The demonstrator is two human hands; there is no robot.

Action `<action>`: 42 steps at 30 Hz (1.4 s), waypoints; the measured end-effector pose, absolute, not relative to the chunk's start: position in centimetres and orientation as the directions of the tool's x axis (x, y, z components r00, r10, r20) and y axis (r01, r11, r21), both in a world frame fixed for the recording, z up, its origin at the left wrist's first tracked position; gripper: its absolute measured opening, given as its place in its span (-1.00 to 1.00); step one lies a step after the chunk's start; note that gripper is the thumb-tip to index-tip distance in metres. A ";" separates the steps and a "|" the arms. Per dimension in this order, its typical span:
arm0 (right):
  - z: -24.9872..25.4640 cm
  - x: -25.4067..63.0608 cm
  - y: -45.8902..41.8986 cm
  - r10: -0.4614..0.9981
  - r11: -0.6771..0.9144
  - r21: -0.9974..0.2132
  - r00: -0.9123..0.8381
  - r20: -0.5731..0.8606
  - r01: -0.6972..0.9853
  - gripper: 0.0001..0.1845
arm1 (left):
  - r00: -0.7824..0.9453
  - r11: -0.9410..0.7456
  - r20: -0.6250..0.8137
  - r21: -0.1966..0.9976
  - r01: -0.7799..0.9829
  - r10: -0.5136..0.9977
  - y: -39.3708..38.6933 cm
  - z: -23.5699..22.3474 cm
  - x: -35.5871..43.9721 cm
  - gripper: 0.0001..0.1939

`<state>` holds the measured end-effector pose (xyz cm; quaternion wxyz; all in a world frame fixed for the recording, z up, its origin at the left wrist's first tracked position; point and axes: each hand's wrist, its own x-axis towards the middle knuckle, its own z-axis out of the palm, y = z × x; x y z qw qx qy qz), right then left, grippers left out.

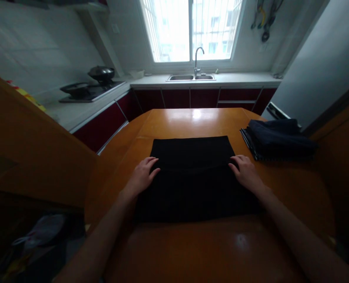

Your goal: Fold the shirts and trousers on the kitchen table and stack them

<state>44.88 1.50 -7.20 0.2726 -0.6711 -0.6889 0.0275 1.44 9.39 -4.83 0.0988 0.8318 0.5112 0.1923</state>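
Observation:
A black cloth (192,192), folded with a crease or flap edge running across it, lies flat on the wooden table in front of me. My left hand (145,173) rests at its left edge, thumb and fingers apart, with the fingertips on the fabric near the crease. At the right edge, my right hand (243,171) mirrors it, touching the cloth beside the other end of the crease with its thumb apart from the fingers. Whether fabric is tucked beneath the fingers is too dark to tell.
The table (177,251) has rounded ends. A stack of folded dark cloth (277,139) sits at its right. Beyond are a sink (181,78) under the window and a stove with a wok (101,73). A fridge (318,67) stands to the right, a wooden cabinet (35,137) to the left.

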 end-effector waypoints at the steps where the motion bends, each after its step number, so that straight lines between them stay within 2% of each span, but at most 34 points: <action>1: -6.7 43.6 0.9 0.932 0.127 -0.381 0.021 0.361 0.916 -0.57 | 0.458 -0.513 0.234 0.329 0.793 0.857 8.2 -4.7 3.0 -0.48; 5: -6.4 36.5 -1.8 0.905 0.347 -0.303 -0.232 0.357 0.887 -0.43 | 0.706 -0.717 0.136 0.208 0.666 0.695 2.9 -5.8 9.7 -0.38; 9: -8.2 32.1 -3.4 0.910 0.398 -0.256 -0.345 0.228 0.881 -0.34 | 0.738 -0.749 0.126 0.122 0.652 0.663 0.2 -8.0 12.8 -0.33; 15: -8.9 35.6 -3.3 0.989 0.135 -0.262 -0.115 0.092 0.956 -0.19 | 0.730 -0.743 0.154 0.052 0.667 0.666 0.6 -8.6 11.7 -0.34; 21: -9.9 41.2 -4.9 0.995 -0.043 -0.199 0.060 0.078 0.979 -0.19 | 0.724 -0.735 0.139 0.058 0.676 0.676 0.7 -8.4 11.7 -0.35; 28: -11.3 42.7 -6.5 0.988 -0.063 -0.189 0.088 0.130 0.980 -0.24 | 0.693 -0.703 0.119 0.107 0.703 0.711 0.9 -8.6 11.7 -0.34; 38: -11.0 42.6 -6.6 0.988 -0.082 -0.209 0.108 0.115 0.974 -0.26 | 0.496 -0.496 0.045 0.182 0.849 0.867 2.9 -8.5 10.2 -0.24; 40: -11.0 42.5 -6.6 0.987 -0.083 -0.207 0.109 0.117 0.975 -0.26 | 0.517 -0.519 0.058 0.156 0.840 0.854 1.7 -8.1 10.1 -0.24; 42: -11.1 42.6 -6.7 0.986 -0.076 -0.206 0.104 0.129 0.976 -0.26 | 0.617 -0.620 0.071 0.122 0.775 0.784 -0.1 -7.7 10.0 -0.25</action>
